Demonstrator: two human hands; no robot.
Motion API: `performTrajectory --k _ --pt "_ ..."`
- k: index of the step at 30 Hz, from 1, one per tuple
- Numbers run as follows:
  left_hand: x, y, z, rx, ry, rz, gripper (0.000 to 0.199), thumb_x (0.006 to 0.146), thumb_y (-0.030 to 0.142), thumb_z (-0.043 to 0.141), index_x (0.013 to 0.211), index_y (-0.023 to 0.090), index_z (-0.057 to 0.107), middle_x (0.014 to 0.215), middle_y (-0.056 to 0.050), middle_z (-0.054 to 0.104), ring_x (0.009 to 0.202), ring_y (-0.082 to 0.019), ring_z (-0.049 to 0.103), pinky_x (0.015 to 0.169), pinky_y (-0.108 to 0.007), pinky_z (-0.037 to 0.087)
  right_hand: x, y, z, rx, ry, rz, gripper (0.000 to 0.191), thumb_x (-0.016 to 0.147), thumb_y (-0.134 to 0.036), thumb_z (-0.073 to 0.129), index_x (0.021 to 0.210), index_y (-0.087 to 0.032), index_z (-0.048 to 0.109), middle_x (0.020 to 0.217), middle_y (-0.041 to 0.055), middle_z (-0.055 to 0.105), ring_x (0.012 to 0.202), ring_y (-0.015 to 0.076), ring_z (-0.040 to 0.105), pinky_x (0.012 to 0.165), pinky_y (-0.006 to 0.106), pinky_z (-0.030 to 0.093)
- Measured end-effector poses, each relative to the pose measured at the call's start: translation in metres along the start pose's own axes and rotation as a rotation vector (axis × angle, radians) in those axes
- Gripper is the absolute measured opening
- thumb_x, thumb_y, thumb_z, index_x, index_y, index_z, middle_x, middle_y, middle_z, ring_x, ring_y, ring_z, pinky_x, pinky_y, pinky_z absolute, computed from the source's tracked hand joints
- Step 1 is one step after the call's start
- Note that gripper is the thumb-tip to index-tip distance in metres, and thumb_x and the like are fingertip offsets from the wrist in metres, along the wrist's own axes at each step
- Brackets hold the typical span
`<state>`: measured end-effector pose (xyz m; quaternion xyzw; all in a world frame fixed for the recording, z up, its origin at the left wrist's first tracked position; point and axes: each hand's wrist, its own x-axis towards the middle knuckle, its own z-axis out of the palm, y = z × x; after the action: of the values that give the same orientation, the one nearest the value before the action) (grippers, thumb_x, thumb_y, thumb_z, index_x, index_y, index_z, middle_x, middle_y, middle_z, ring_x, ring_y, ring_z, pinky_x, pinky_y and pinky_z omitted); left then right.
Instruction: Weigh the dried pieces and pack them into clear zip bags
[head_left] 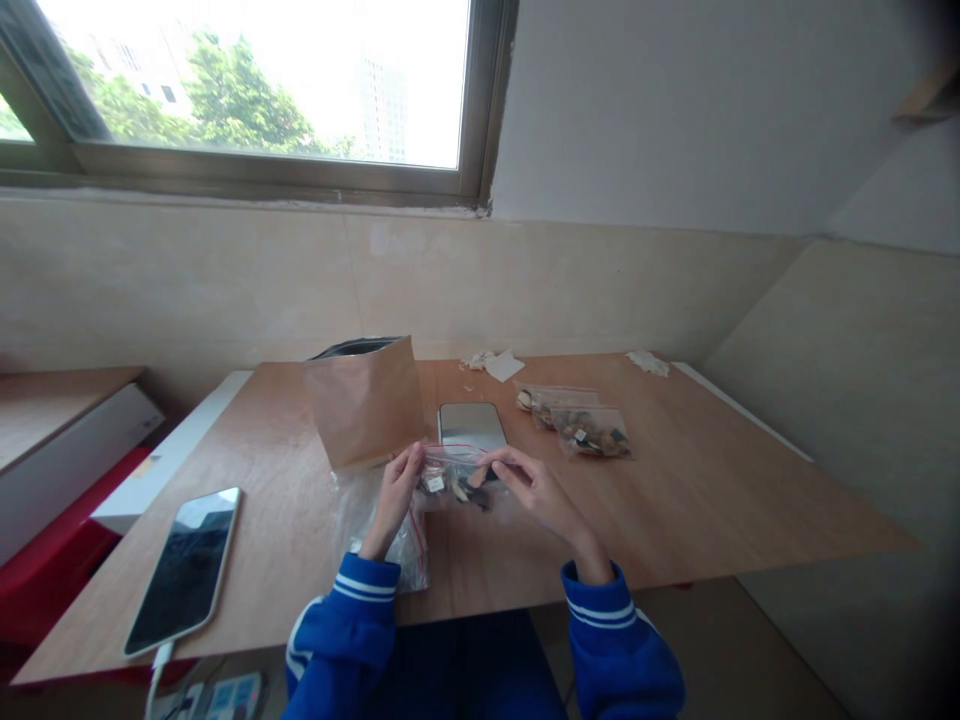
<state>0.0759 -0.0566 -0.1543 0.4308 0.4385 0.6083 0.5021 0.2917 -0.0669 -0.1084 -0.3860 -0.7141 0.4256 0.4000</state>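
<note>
Left hand: While the clear zip-top plastic bag with red seal strips (pixel 457 478) is held up at lower centre of the frame, its left end is grasped between the fingers and thumb of the left hand (pixel 395 500); a blue striped sleeve (pixel 345 640) is seen at the wrist.
Right hand: The bag's right end is pinched by the right hand (pixel 536 495), with the fingers curled inward; a matching blue striped sleeve (pixel 615 640) is seen at lower right.
Held bag: Dark and tan irregular pieces are contained in it, and a small white label is seen inside near the left hand.
Things nearby: A white smartphone (pixel 184 570) with a white charging cable (pixel 159 665) is placed at lower left. A crumpled clear plastic bag (pixel 390 540) is found beneath the left wrist. A tall brown kraft-paper bag (pixel 365 402) is stood behind the hands. A flat silver rectangular slab (pixel 472 425) is placed just behind the held bag. Two filled clear zip-top bags (pixel 574 422) are laid to its right.
Surface: A light wooden tabletop (pixel 712 500) is spread across the frame, with white paper scraps (pixel 502 366) and a crumpled white tissue (pixel 649 363) along its far edge.
Room: A beige tiled wall (pixel 225 280) is seen behind the table, and a window (pixel 247 90) with trees and a tall building beyond it is set at upper left.
</note>
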Motion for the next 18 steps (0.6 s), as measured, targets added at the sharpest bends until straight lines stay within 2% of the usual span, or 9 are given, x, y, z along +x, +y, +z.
performTrajectory --k 3,5,7,9,12,15,18 --pt "-0.003 -0.003 0.006 0.028 0.056 0.075 0.046 0.078 0.06 0.062 0.074 0.015 0.073 0.067 -0.004 0.065 0.064 -0.015 0.054 0.061 -0.024 0.044 0.0 0.0 0.002 -0.021 0.003 0.05 0.041 0.097 -0.047 0.044 0.118 -0.022 0.068 0.121 0.0067 0.069 0.114 0.0241 0.062 0.104 0.043 0.044" --pt "-0.006 -0.006 0.011 0.05 0.054 0.113 0.045 0.08 0.059 0.061 0.077 0.016 0.074 0.069 -0.006 0.066 0.068 -0.017 0.057 0.064 -0.025 0.045 0.002 -0.001 0.004 -0.035 -0.014 0.032 0.043 0.097 -0.048 0.044 0.126 -0.023 0.063 0.129 0.0059 0.064 0.119 0.0249 0.06 0.105 0.044 0.044" --pt "-0.009 -0.009 0.016 0.082 0.07 0.143 0.043 0.079 0.058 0.063 0.075 0.016 0.072 0.068 -0.005 0.065 0.068 -0.018 0.057 0.066 -0.026 0.045 0.003 0.0 0.005 -0.056 -0.01 -0.003 0.042 0.096 -0.049 0.045 0.126 -0.025 0.064 0.131 0.0051 0.062 0.121 0.0255 0.058 0.105 0.045 0.044" --pt "-0.011 -0.013 0.018 0.128 0.175 0.194 0.042 0.079 0.058 0.063 0.066 0.018 0.067 0.062 -0.002 0.059 0.062 -0.015 0.052 0.061 -0.024 0.041 0.004 0.003 0.004 -0.057 0.067 -0.011 0.042 0.095 -0.05 0.046 0.122 -0.024 0.066 0.125 0.0059 0.066 0.117 0.0261 0.061 0.103 0.044 0.046" --pt "-0.011 -0.015 0.017 0.207 0.318 0.273 0.046 0.083 0.059 0.057 0.06 0.019 0.057 0.056 0.002 0.049 0.056 -0.013 0.042 0.056 -0.022 0.035 0.003 0.013 0.001 0.006 0.205 0.027 0.046 0.094 -0.054 0.046 0.119 -0.022 0.068 0.105 0.0079 0.075 0.103 0.0269 0.068 0.095 0.043 0.052" --pt "-0.009 -0.015 0.017 0.237 0.295 0.289 0.046 0.084 0.059 0.055 0.061 0.019 0.056 0.058 0.002 0.05 0.058 -0.013 0.042 0.057 -0.022 0.034 0.002 0.019 0.003 0.067 0.264 0.073 0.049 0.092 -0.056 0.047 0.116 -0.02 0.069 0.097 0.0089 0.076 0.095 0.0273 0.071 0.087 0.042 0.056" --pt "-0.009 -0.016 0.02 0.241 0.223 0.261 0.045 0.083 0.058 0.056 0.062 0.019 0.058 0.059 0.001 0.052 0.058 -0.013 0.043 0.057 -0.022 0.033 0.003 0.019 0.008 0.03 0.257 0.056 0.048 0.092 -0.056 0.049 0.116 -0.02 0.069 0.107 0.0091 0.074 0.104 0.0278 0.068 0.094 0.043 0.053"
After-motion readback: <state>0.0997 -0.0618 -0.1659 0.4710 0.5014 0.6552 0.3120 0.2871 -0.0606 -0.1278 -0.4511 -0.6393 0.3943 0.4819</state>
